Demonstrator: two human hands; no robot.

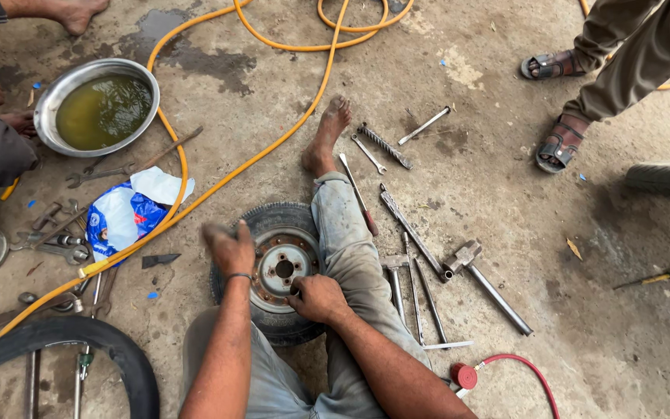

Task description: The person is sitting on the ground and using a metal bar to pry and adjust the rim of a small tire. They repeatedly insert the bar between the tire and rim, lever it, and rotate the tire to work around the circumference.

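A small tyre (273,219) on a rusty metal rim (284,269) lies flat on the concrete floor between my legs. My left hand (230,247) is blurred and rests on the tyre's left edge, fingers curled; whether it grips anything I cannot tell. My right hand (317,298) presses on the rim's right side with fingers bent onto the metal. My right leg in grey jeans (347,240) stretches over the tyre, bare foot (329,133) ahead.
Tyre irons, spanners and a hammer (478,279) lie to the right. A yellow hose (219,180) crosses the floor. A metal basin of murky water (98,105) sits upper left beside a blue-white bag (126,217). Another person's sandalled feet (556,143) stand upper right. A black tube (63,341) lies lower left.
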